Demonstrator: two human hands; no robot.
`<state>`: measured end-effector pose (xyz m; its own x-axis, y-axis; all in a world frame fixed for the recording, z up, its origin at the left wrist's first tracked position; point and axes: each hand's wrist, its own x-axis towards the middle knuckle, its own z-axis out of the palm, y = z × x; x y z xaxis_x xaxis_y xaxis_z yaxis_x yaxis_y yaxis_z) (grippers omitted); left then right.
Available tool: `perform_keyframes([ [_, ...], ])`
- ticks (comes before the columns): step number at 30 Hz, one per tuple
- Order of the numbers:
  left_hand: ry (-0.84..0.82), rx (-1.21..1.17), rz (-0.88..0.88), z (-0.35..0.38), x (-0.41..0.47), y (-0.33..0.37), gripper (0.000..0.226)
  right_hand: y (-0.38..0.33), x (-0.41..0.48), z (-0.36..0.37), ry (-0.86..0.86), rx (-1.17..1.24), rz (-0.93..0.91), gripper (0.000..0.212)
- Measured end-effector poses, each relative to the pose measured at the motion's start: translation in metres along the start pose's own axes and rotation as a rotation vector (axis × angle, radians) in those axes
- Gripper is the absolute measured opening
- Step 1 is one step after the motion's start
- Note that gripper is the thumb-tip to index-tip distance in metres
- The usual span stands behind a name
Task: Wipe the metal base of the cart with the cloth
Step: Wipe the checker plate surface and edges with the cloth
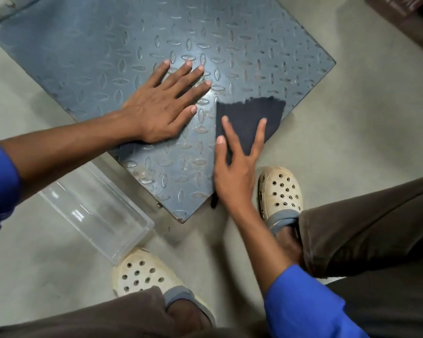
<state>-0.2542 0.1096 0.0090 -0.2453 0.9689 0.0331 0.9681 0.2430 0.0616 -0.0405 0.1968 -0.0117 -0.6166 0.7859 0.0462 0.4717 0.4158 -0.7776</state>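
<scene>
cloth, dark and spread flat, lies on the blue-grey metal base of a cart, at the right edge of the plate. the right hand presses down on it with straight, splayed fingers, gripping nothing. the left hand rests palm-down on the ridged plate just left of the cloth, fingers straight and fanned, holding nothing. the base sits low over a pale floor. a clear plastic box lies on the floor at the plate's near left edge. a cream clog stands right of the plate's near corner, and a second clog is nearer, beside the box.
</scene>
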Motion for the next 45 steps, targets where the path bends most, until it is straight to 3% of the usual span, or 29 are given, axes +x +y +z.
perform_keyframes([
  [2, -0.001, 0.001, 0.001, 0.0, 0.0, -0.001, 0.066, -0.008, -0.046, 0.014, -0.029, 0.01, -0.042, 0.042],
  [6, -0.012, -0.01, 0.006, -0.004, 0.0, 0.0, 0.066, -0.014, -0.097, 0.016, -0.251, 0.024, -0.096, 0.043],
  [9, -0.007, -0.015, 0.01, -0.005, -0.006, -0.002, 0.064, 0.004, -0.055, 0.004, -0.194, -0.006, -0.161, 0.042],
  [14, 0.003, -0.038, 0.006, -0.009, -0.035, -0.021, 0.062, 0.01, -0.023, 0.004, -0.039, -0.057, -0.096, 0.043],
  [19, -0.026, -0.046, -0.104, -0.016, -0.048, -0.043, 0.064, -0.008, -0.094, 0.015, -0.25, -0.186, -0.206, 0.046],
  [22, -0.043, -0.05, -0.143, -0.02, -0.05, -0.054, 0.065, -0.008, -0.107, 0.009, -0.287, -0.24, -0.214, 0.048],
  [27, -0.048, -0.065, -0.206, -0.028, -0.058, -0.083, 0.064, -0.007, -0.117, 0.009, -0.294, -0.452, -0.366, 0.052],
  [33, -0.026, -0.034, -0.275, -0.033, -0.074, -0.124, 0.065, -0.017, -0.099, 0.023, -0.269, -0.543, -0.556, 0.053],
  [39, -0.047, -0.035, -0.285, -0.034, -0.073, -0.131, 0.067, -0.055, -0.068, 0.061, -0.371, -0.587, -0.656, 0.074],
  [45, -0.039, -0.034, -0.314, -0.037, -0.078, -0.133, 0.067, -0.064, -0.054, 0.074, -0.364, -0.55, -0.657, 0.067],
])
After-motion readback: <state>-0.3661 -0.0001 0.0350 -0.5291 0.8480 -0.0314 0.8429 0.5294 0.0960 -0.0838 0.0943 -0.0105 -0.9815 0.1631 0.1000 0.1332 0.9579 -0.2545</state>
